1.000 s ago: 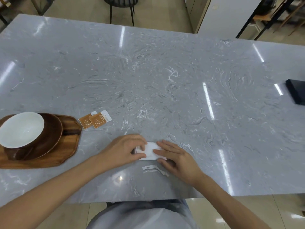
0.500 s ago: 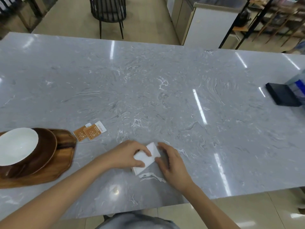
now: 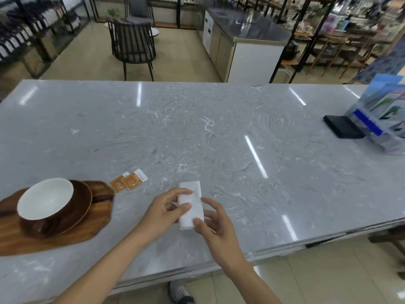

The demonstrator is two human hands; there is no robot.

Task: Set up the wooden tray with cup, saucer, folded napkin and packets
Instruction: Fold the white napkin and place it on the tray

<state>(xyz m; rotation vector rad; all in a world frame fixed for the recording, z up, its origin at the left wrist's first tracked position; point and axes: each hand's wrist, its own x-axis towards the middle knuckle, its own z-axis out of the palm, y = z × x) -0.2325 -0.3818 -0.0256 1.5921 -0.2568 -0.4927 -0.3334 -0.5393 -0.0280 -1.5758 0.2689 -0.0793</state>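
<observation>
I hold the folded napkin (image 3: 190, 204) between both hands near the worktop's (image 3: 219, 132) near edge. My left hand (image 3: 163, 210) pinches its left side, thumb on top; my right hand (image 3: 215, 224) grips its lower right end. Toward the left edge, the wooden tray (image 3: 87, 227) carries the saucer (image 3: 81, 207) and the white-lined cup (image 3: 45, 204). Two orange packets (image 3: 128, 182) lie on the worktop just beside the tray's far corner.

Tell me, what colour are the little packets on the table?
The packets are orange-brown with small white dots and a white end strip, seen in the head view.
</observation>
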